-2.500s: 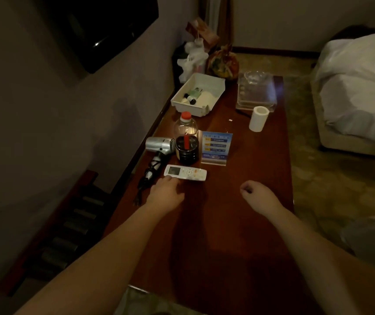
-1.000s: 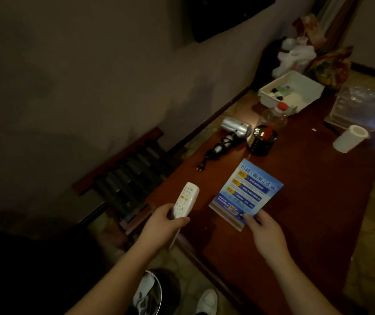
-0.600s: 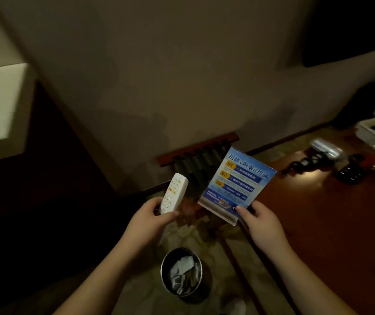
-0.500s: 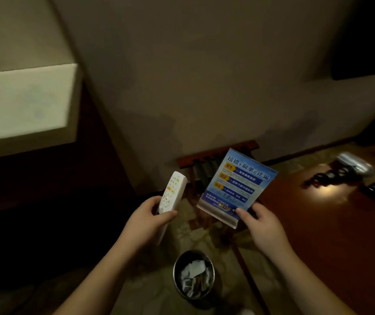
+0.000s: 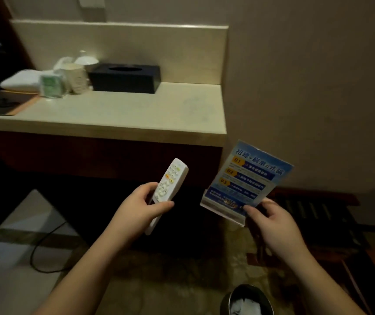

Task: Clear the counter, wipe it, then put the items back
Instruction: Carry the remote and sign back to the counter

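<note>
In the head view our left hand (image 5: 140, 206) grasps the white remote control (image 5: 167, 189), and our right hand (image 5: 270, 220) pinches the blue sign stand (image 5: 248, 180) by its clear base. Both are in the air, below the beige desk (image 5: 123, 114) with the black tissue box (image 5: 124, 78). We judge the clearing is only in progress; wiping and returning remain.

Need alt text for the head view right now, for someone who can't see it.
The left hand grips a white remote and the right hand holds a blue sign in a clear stand, both before a beige counter bearing a black tissue box.
</note>
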A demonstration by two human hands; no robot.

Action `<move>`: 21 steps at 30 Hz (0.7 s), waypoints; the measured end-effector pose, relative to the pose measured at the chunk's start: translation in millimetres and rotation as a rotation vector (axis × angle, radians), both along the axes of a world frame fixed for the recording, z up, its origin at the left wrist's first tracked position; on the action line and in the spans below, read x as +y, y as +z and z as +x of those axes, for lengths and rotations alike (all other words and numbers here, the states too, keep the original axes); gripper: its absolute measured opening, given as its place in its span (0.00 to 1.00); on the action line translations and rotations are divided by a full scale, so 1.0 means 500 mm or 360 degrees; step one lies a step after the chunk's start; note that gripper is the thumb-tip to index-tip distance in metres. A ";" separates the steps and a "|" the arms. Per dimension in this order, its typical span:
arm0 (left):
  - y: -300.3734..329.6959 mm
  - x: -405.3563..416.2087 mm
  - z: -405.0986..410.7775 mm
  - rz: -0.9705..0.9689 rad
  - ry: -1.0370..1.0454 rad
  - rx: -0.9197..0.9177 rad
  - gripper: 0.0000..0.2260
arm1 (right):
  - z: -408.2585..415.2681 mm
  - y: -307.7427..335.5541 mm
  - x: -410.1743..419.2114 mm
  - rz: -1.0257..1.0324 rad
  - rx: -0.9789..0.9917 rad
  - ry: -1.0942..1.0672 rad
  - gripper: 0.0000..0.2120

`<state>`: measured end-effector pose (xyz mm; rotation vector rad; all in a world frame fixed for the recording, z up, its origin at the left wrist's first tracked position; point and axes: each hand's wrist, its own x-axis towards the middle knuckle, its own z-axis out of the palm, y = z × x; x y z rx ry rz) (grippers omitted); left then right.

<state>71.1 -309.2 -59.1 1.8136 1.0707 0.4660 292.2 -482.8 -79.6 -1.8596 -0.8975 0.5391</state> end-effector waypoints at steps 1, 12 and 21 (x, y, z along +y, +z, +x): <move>0.012 0.015 -0.015 0.0011 0.0025 -0.0011 0.27 | -0.009 0.014 0.022 0.0015 -0.0007 0.0040 0.10; 0.160 0.206 -0.080 0.0467 0.0102 0.0028 0.22 | 0.012 0.169 0.256 0.0335 -0.0105 0.0202 0.12; 0.267 0.460 0.010 0.0746 -0.0131 0.0430 0.22 | 0.115 0.253 0.531 0.0328 -0.0324 0.0297 0.09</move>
